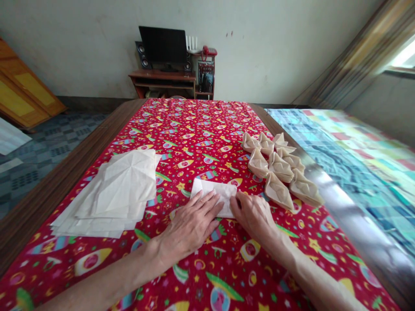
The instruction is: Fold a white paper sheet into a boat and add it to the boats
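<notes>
A folded piece of cream paper (pixel 214 192) lies flat on the red patterned tablecloth (pixel 194 129) in front of me. My left hand (pixel 191 222) rests palm down with its fingers pressing on the paper's near left part. My right hand (pixel 253 214) pinches the paper's near right edge with curled fingers. The lower part of the paper is hidden under both hands.
A stack of creased cream sheets (pixel 113 194) lies to the left. Several folded paper boats (pixel 279 170) cluster at the right near the table's edge. Beyond the table stand a desk with a monitor (pixel 164 45) and speakers, and a wooden cabinet (pixel 22 90) at far left.
</notes>
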The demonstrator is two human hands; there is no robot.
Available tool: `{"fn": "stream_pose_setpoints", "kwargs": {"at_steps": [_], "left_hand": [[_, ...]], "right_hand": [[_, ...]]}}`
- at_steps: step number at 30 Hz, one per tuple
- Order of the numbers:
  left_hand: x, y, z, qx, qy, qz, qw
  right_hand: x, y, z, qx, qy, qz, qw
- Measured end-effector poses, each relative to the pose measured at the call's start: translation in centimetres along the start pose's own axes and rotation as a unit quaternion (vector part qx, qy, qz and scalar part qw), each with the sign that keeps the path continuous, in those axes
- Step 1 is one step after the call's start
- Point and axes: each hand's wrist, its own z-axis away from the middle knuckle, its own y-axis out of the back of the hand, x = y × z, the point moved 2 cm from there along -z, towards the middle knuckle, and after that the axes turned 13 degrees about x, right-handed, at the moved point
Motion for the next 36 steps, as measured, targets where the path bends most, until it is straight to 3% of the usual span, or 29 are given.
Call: {"fn": "stream_pose_setpoints", "kwargs": {"at_steps": [14,18,20,22,24,26,31,36], "left_hand": [[0.0,-0.5,0.6,-0.017,0.005,-0.005,1.0],[0.0,-0.6,0.7,-0.017,0.004,-0.011,1.0],[0.0,-0.6,0.7,-0.025,-0.001,-0.016,1.0],[0.1,-0.6,0.7,-0.038,0.0,-0.023,0.999],[0.1,-0.5,0.6,-0.042,0.001,-0.028,0.999],[0.1,-0.4,0.6,-0.039,-0.001,-0.031,0.999],[-0.1,-0.2,1.1,-0.042,-0.018,-0.044,0.998],[-0.9,0.7,2.4,-0.035,-0.008,-0.054,0.998]], "right_hand": [[0.0,0.4,-0.2,-0.016,-0.012,-0.006,1.0],[0.1,1.2,-0.1,0.026,-0.002,0.014,1.0],[-0.4,2.0,0.4,0.05,0.013,-0.001,0.999],[-1.4,2.6,1.2,0.055,0.076,-0.046,0.995],[-2.5,3.0,2.4,0.04,0.167,-0.082,0.982],[-3.1,3.0,3.6,0.007,0.212,-0.079,0.974],[-1.7,3.0,5.1,-0.093,0.22,-0.066,0.969],[-0.1,3.4,5.5,-0.113,0.198,-0.07,0.971]]}}
